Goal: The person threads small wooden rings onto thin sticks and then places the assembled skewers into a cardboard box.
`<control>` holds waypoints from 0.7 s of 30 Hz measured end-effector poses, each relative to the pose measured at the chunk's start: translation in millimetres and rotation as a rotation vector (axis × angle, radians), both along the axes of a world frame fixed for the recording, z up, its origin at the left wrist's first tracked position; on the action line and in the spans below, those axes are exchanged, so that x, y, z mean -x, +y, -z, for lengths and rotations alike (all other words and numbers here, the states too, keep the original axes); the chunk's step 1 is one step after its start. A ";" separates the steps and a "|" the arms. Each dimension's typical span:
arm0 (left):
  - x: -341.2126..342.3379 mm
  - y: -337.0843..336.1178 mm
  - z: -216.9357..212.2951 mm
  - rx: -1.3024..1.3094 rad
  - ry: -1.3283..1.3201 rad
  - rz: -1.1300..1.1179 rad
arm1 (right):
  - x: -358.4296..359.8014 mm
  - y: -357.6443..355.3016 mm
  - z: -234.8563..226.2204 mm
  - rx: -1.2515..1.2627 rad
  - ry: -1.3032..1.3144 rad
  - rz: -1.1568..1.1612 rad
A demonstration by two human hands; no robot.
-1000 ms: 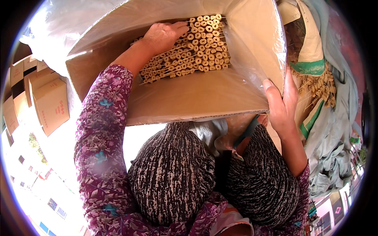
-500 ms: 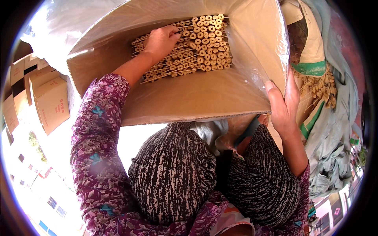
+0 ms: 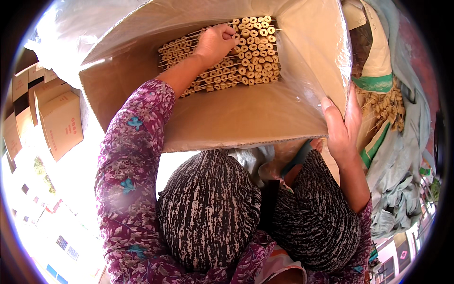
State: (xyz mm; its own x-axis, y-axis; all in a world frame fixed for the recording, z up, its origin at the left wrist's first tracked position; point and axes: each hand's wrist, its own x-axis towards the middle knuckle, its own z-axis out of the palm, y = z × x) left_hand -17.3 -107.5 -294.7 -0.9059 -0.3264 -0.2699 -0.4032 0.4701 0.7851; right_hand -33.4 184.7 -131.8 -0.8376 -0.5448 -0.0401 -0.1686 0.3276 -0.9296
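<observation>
Cardboard box (image 3: 227, 123) rim, skewers (image 3: 246, 57) inside

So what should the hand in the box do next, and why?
Probably slide the left hand toward the loose end of the sticks and press them level. That hand rests flat on the stack, holding nothing, and the stick ends on its left look uneven. The right hand grips the cardboard box at its near corner, so the box seems steady enough.
</observation>
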 end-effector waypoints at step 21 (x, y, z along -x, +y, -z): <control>-21.1 -30.0 -103.9 -0.110 -0.363 0.109 | -1.4 0.9 2.4 0.007 0.037 -0.025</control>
